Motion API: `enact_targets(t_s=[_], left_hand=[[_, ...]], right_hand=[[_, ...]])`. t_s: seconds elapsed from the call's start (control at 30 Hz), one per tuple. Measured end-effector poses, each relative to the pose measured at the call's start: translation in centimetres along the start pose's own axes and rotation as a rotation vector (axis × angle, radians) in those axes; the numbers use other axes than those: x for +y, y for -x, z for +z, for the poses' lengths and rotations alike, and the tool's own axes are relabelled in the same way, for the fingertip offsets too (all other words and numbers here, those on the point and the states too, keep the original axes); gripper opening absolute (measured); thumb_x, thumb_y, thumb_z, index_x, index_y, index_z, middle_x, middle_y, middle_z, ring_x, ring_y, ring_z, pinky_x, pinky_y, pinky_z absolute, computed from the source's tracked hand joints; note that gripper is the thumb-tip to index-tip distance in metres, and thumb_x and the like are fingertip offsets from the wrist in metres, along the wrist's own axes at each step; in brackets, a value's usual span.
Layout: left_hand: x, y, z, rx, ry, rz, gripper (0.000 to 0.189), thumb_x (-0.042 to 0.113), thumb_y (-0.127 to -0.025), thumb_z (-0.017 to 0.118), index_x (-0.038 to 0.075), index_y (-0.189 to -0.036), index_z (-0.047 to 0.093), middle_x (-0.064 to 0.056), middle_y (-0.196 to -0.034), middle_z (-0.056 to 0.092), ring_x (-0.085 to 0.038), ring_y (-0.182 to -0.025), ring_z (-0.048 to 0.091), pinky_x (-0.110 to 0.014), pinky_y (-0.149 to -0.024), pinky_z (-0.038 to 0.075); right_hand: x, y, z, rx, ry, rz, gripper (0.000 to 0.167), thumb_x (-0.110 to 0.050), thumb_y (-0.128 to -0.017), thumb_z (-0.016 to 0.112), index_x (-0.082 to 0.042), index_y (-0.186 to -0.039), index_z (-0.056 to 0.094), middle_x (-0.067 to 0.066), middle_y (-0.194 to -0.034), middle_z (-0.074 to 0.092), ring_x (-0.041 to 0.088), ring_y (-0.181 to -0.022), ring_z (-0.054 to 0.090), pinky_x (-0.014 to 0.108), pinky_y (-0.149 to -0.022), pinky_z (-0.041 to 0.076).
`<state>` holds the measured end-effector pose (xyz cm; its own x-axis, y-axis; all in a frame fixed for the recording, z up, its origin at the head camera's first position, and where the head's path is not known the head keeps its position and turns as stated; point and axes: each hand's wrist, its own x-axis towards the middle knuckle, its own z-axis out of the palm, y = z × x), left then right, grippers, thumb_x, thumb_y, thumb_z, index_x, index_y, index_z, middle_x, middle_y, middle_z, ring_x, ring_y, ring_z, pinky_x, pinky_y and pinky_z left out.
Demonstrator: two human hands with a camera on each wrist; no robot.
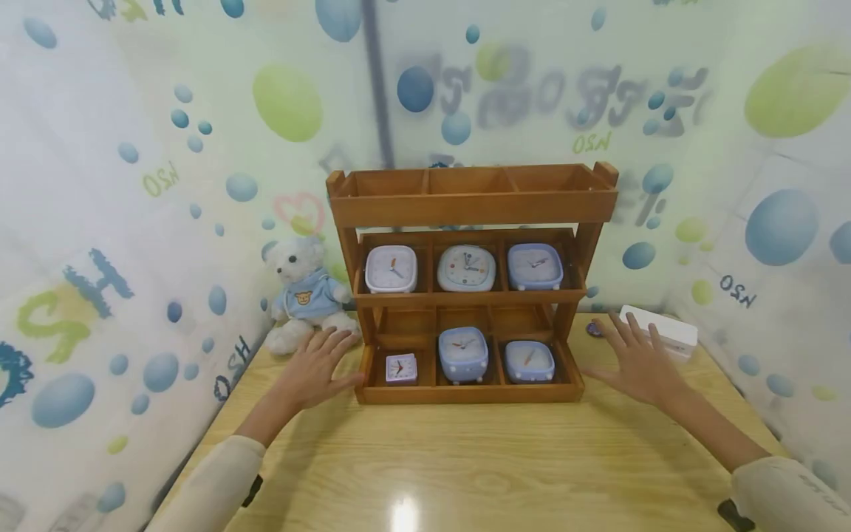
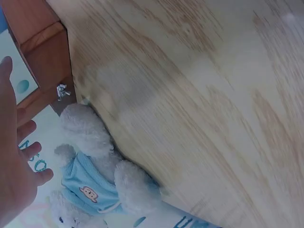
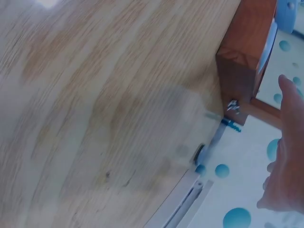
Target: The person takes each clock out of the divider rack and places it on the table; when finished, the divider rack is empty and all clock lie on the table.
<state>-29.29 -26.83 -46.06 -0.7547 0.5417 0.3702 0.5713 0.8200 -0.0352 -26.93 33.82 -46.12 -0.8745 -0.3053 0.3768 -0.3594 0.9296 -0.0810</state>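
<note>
A brown wooden shelf rack (image 1: 473, 210) stands at the back of the table. Its middle tier bears a white alarm clock (image 1: 391, 269), a grey-green clock (image 1: 467, 268) and a blue clock (image 1: 535, 267). On the bottom tier are a small purple square clock (image 1: 401, 368), a tilted blue clock (image 1: 463, 355) and another blue clock (image 1: 530, 361). My left hand (image 1: 315, 374), fingers spread, hovers by the rack's left end, before a teddy bear (image 1: 309, 295). My right hand (image 1: 640, 362) is spread beyond the rack's right end. Neither hand holds anything.
A white box (image 1: 660, 329) lies behind my right hand, with a small dark round object (image 1: 594, 329) beside it. Patterned cloth walls (image 1: 80, 222) enclose the wooden table (image 1: 425, 451) at the back and sides. The rack's top tier has three compartments.
</note>
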Motion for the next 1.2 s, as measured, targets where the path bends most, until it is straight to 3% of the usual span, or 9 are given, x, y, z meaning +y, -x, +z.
enact_targets(t_s=[0.23,0.43,0.63,0.73,0.9,1.03,1.2], left_hand=[[0.9,-0.6,0.6,-0.089,-0.005,-0.010,0.082,0.066,-0.095,0.062,0.005,-0.150,0.055,-0.015,-0.156,0.050,-0.043,-0.145,0.042,-0.064,-0.119,0.027],[1.4,-0.6,1.4,-0.098,0.035,-0.014,0.082,0.067,-0.095,0.061,0.005,-0.148,0.057,-0.016,-0.157,0.048,-0.043,-0.145,0.041,-0.065,-0.118,0.029],[1.5,-0.8,2.0,-0.099,0.043,-0.022,0.082,0.070,-0.095,0.059,0.006,-0.146,0.059,-0.015,-0.154,0.050,-0.039,-0.144,0.043,-0.065,-0.117,0.031],[1.4,-0.8,2.3,-0.099,0.052,-0.030,0.082,0.070,-0.094,0.059,0.006,-0.146,0.059,-0.014,-0.152,0.052,-0.037,-0.143,0.044,-0.064,-0.116,0.032],[1.4,-0.9,2.3,-0.114,0.107,-0.053,0.083,0.069,-0.094,0.060,0.005,-0.147,0.058,-0.015,-0.154,0.051,-0.039,-0.144,0.043,-0.063,-0.115,0.035],[1.6,-0.9,2.2,-0.122,0.162,-0.088,0.082,0.067,-0.094,0.063,0.003,-0.146,0.058,-0.017,-0.154,0.051,-0.041,-0.145,0.042,-0.065,-0.112,0.037],[1.8,-1.0,2.5,-0.119,0.207,-0.100,0.085,0.065,-0.092,0.067,0.000,-0.145,0.059,-0.017,-0.155,0.050,-0.042,-0.145,0.042,-0.066,-0.109,0.040]], right_hand=[[-1.7,-0.6,0.3,-0.029,-0.059,0.000,0.096,-0.066,-0.088,0.070,-0.003,-0.156,0.044,0.030,-0.163,0.031,0.055,-0.149,0.024,0.074,-0.116,0.017],[-2.8,-1.2,0.7,-0.052,-0.059,-0.008,0.099,-0.067,-0.089,0.069,-0.003,-0.158,0.041,0.030,-0.162,0.033,0.053,-0.150,0.024,0.071,-0.119,0.017],[-3.9,-2.0,1.1,-0.074,-0.041,-0.034,0.095,-0.068,-0.090,0.067,-0.002,-0.155,0.046,0.032,-0.157,0.040,0.054,-0.146,0.032,0.069,-0.117,0.026],[-4.4,-2.4,1.2,-0.051,-0.055,-0.035,0.093,-0.068,-0.090,0.068,0.000,-0.151,0.050,0.033,-0.148,0.050,0.053,-0.139,0.043,0.066,-0.114,0.033],[-5.0,-2.8,1.3,-0.011,-0.050,-0.005,0.092,-0.068,-0.087,0.072,0.001,-0.146,0.056,0.029,-0.130,0.065,0.049,-0.118,0.061,0.060,-0.093,0.053],[-5.5,-3.1,1.6,-0.061,-0.107,0.007,0.094,-0.068,-0.086,0.073,-0.001,-0.148,0.055,0.029,-0.134,0.063,0.047,-0.114,0.064,0.058,-0.083,0.058],[-5.6,-3.6,1.9,-0.136,-0.232,0.012,0.097,-0.066,-0.086,0.075,-0.001,-0.153,0.049,0.032,-0.144,0.054,0.050,-0.124,0.058,0.062,-0.094,0.053]])
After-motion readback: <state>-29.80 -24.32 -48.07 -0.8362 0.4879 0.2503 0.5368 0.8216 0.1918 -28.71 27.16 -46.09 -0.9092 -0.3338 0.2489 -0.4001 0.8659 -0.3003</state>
